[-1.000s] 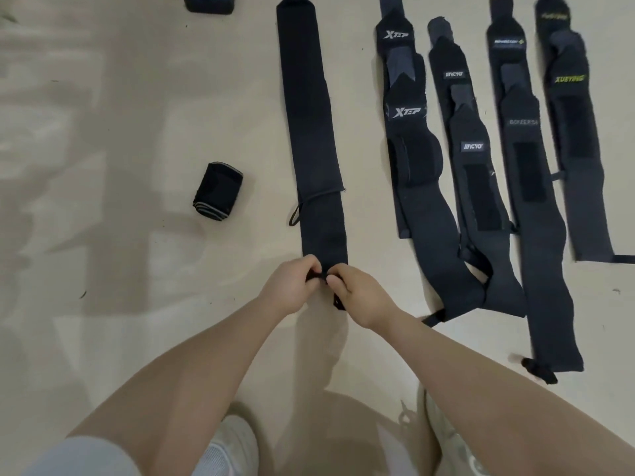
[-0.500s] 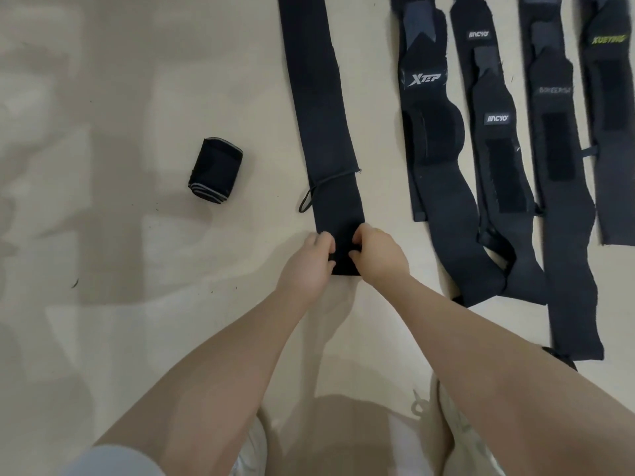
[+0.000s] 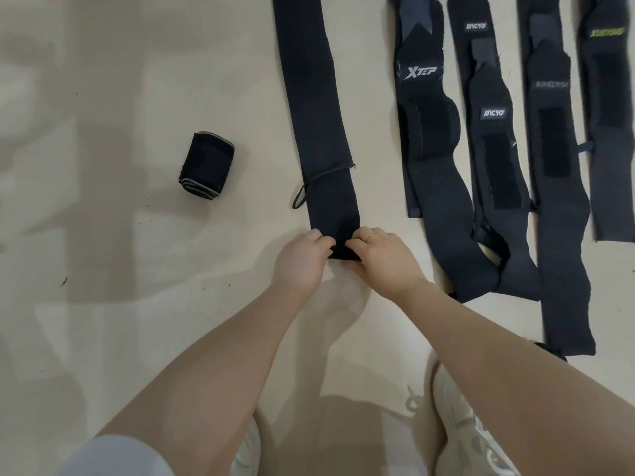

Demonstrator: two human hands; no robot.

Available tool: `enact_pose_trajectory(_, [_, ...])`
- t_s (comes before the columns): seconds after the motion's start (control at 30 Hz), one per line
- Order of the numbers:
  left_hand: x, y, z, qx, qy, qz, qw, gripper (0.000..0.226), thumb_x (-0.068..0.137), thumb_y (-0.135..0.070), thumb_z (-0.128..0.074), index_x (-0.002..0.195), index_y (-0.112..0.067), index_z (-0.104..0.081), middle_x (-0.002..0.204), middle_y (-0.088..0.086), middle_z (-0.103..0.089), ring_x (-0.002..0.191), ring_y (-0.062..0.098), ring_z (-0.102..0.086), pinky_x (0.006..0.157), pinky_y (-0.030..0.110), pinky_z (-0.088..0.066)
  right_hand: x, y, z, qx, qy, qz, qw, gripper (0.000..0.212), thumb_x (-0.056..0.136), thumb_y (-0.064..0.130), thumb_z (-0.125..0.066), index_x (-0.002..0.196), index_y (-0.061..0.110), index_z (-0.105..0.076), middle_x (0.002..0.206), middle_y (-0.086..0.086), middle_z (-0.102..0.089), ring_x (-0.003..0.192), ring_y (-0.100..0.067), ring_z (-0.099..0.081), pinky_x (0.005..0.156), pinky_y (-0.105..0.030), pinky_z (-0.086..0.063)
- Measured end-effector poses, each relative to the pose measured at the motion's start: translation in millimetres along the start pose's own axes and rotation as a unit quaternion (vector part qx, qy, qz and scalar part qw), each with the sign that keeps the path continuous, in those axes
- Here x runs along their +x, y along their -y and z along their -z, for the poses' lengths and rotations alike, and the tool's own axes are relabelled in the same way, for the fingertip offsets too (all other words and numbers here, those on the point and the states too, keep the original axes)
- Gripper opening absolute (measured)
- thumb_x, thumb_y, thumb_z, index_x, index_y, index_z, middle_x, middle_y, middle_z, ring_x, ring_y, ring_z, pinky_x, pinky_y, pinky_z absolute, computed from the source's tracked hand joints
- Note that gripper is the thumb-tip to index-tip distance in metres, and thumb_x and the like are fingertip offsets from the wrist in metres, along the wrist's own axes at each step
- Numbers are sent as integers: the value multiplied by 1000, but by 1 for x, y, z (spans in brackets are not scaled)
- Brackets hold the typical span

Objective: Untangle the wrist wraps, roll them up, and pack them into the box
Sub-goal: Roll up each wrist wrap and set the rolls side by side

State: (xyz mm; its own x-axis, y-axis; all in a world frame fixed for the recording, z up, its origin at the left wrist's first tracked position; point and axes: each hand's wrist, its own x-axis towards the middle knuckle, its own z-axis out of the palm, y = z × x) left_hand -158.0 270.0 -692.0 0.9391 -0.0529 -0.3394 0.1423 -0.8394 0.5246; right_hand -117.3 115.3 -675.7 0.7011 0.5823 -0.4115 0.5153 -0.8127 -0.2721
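A long plain black wrist wrap [image 3: 318, 108] lies flat on the pale floor, running away from me, with a thin elastic loop [image 3: 302, 197] at its left edge. Its near end is folded into a small roll [image 3: 342, 250]. My left hand [image 3: 300, 261] pinches the roll's left side and my right hand [image 3: 385, 257], with a ring on one finger, pinches its right side. One finished rolled wrap [image 3: 206, 164] sits on the floor to the left. No box is in view.
Several unrolled black wraps lie side by side to the right: one marked XTEP [image 3: 429, 139], one marked MACYO [image 3: 494, 156], a longer one [image 3: 556, 214] and one with green lettering [image 3: 611, 132]. My white shoes [image 3: 460, 427] stand just below my arms.
My hands have moved up the wrap, turning its near end over into a small roll. The view has shifted forward, so the wraps sit higher and larger in frame.
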Motion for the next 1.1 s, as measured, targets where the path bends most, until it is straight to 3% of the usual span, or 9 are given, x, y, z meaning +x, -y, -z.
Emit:
enact_pose_trajectory(0.13, [4, -1, 6, 5, 17, 44, 999, 30, 99, -20, -44, 125, -12, -57, 118, 7, -54, 103, 24, -55, 77, 30, -42, 14, 8, 6, 153, 7, -150, 977, 25, 97, 22, -47, 114, 12, -61, 109, -7, -60, 95, -27, -57, 75, -34, -45])
enact_pose_trajectory(0.3, [7, -4, 11, 80, -56, 7, 995, 23, 93, -14, -52, 115, -11, -59, 117, 7, -50, 110, 27, -45, 86, 30, -31, 29, 12, 13, 172, 18, -274, 946, 24, 93, 25, -56, 108, 9, -45, 93, -7, -54, 79, -25, -51, 64, -33, -39])
enact_pose_trajectory(0.4, [1, -8, 8, 136, -2, -12, 991, 26, 88, -15, -59, 113, -10, -62, 117, 5, -53, 110, 26, -47, 85, 31, -32, 33, 16, 10, 98, -27, -235, 967, 23, 92, 22, -56, 107, 9, -46, 106, -8, -50, 89, -27, -52, 63, -34, -37])
enact_pose_trajectory(0.5, [5, -9, 10, 165, -51, -3, 985, 24, 72, -19, -76, 94, -15, -68, 96, 1, -63, 93, 24, -58, 77, 32, -42, 33, 12, 3, 111, -50, -201, 972, 13, 93, 17, -52, 103, 8, -53, 106, -5, -45, 92, -26, -52, 61, -29, -33])
enact_pose_trajectory(0.6, [10, -8, 6, 148, -16, 16, 989, 18, 94, -17, -52, 110, -13, -58, 109, 4, -57, 106, 27, -50, 83, 33, -31, 24, 3, -3, 92, -75, -116, 986, 21, 94, 21, -53, 93, 6, -66, 105, -7, -50, 87, -28, -55, 59, -28, -38])
enact_pose_trajectory(0.8, [13, -1, 6, 111, -34, -29, 993, 6, 77, -1, -70, 78, -3, -64, 72, 12, -62, 66, 32, -58, 58, 33, -35, 14, -12, -4, -39, -76, 60, 995, 11, 65, 18, -82, 70, 12, -74, 82, -6, -65, 63, -28, -56, 51, -23, -35])
enact_pose_trajectory(0.87, [17, -6, 11, 107, -4, -14, 994, 8, 89, -6, -58, 95, -5, -64, 89, 11, -63, 83, 32, -58, 67, 36, -39, 15, -11, 2, -41, -53, 45, 997, 3, 76, 13, -71, 78, 12, -73, 84, -4, -65, 70, -27, -55, 53, -23, -31])
enact_pose_trajectory(0.93, [26, -7, 20, 82, 64, 33, 994, 22, 98, -15, -45, 113, -10, -61, 107, 8, -61, 100, 28, -55, 77, 35, -40, 19, -6, 5, -19, -28, -2, 999, 18, 92, 12, -50, 99, 10, -67, 98, -4, -61, 87, -26, -52, 59, -28, -31])
enact_pose_trajectory(1.1, [33, 3, 35, -8, 159, 89, 983, 17, 97, -16, -46, 112, -13, -56, 107, 11, -62, 92, 26, -57, 80, 38, -48, 28, 12, 8, 63, 77, -107, 989, 24, 94, 10, -40, 114, 9, -53, 106, -9, -57, 87, -26, -52, 65, -32, -37])
